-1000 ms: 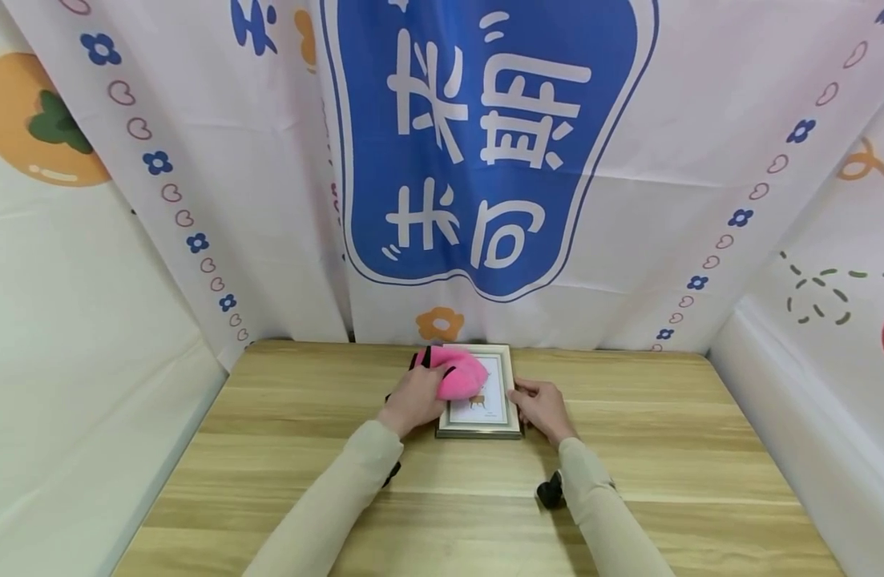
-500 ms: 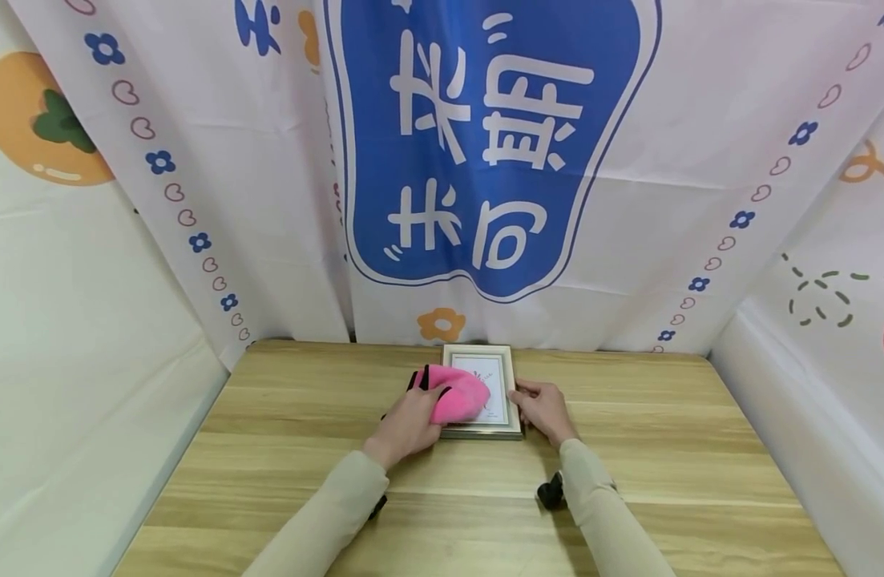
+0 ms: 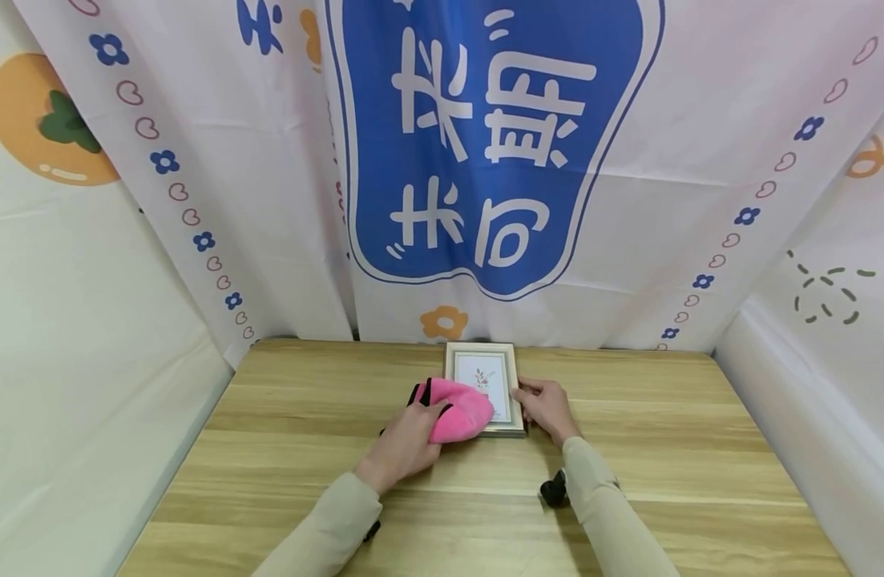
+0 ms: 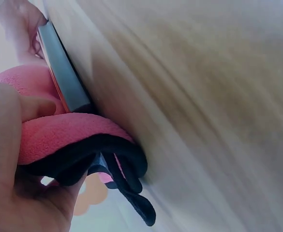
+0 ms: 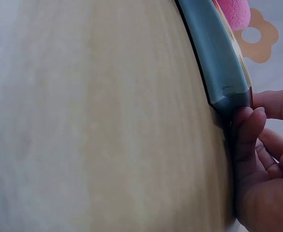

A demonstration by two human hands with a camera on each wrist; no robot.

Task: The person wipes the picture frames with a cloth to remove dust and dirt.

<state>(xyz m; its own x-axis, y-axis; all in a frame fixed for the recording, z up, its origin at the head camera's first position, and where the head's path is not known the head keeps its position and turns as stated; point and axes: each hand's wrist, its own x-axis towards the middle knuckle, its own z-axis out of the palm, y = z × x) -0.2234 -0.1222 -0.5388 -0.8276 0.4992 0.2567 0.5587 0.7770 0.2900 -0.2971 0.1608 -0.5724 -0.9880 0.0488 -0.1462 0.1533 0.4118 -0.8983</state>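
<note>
A pink plush cloth (image 3: 465, 413) with black edging is bunched in my left hand (image 3: 405, 445), which grips it over the lower left of a picture frame (image 3: 515, 369). The frame lies face up on the table and shows a small plant drawing; the cloth hides its lower left part. My right hand (image 3: 550, 407) pinches the frame's right side, thumb on top and fingers at the edge. In the left wrist view the folded cloth (image 4: 68, 137) hangs from curled fingers beside the frame's side (image 4: 64, 70). The right wrist view shows fingers at the frame's corner (image 5: 226, 92).
The wood-grain table (image 3: 629, 457) extends around the frame. A white printed curtain (image 3: 297, 240) hangs at the table's back edge, just behind the frame. White side walls (image 3: 88, 361) flank the table. A black wrist camera (image 3: 554, 489) is strapped at the right wrist.
My left hand has drawn the cloth down over the frame toward the near edge, uncovering the upper part of the picture. My right hand has stayed at the frame's right side.
</note>
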